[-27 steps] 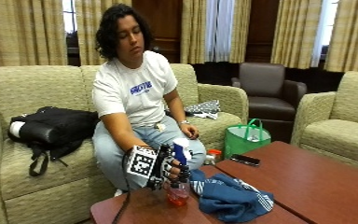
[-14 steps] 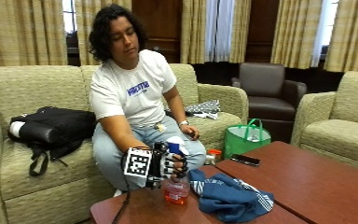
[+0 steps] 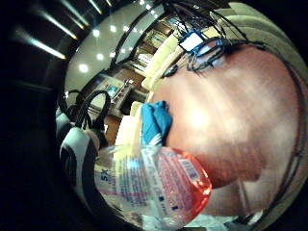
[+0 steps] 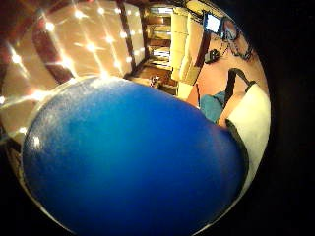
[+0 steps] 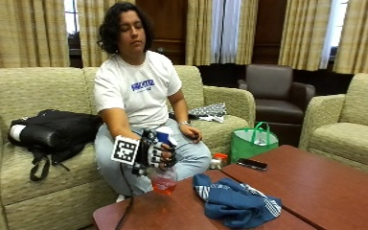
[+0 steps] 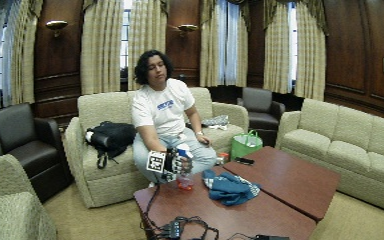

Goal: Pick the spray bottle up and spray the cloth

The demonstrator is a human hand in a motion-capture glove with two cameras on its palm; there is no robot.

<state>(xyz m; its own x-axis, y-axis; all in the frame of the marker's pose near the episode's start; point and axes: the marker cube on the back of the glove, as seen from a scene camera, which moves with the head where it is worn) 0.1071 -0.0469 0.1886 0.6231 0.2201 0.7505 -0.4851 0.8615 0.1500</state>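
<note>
Pick-up step looks done or nearly so, by my read: my black-gloved right hand (image 5: 151, 154) has its fingers (image 5: 166, 156) curled round the neck of the clear plastic spray bottle w/ pink liquid and blue-white trigger head (image 5: 164, 178), just under the head. Bottle's upright at the near corner of the reddish-brown wooden counter (image 5: 337, 187); can't tell from the outside view if its base is touching the top or just off it. Little-finger palm cam shows the bottle body (image 3: 159, 185) close to the palm, label side on, w/ counter and cloth beyond it. Thumb-side cam is mostly filled by the blue head (image 4: 133, 162). The crumpled blue cloth w/ white stripes (image 5: 235, 201) lies on the counter just beside the bottle, on the side away from the couch, not touching it. Bare hand rests on the person's lap, not involved. Next, I reckon: turn the nozzle toward the cloth, get a finger onto the trigger, then squeeze. Risk I see: nozzle direction isn't clear from here, so the spray could miss the cloth & hit the counter.
</note>
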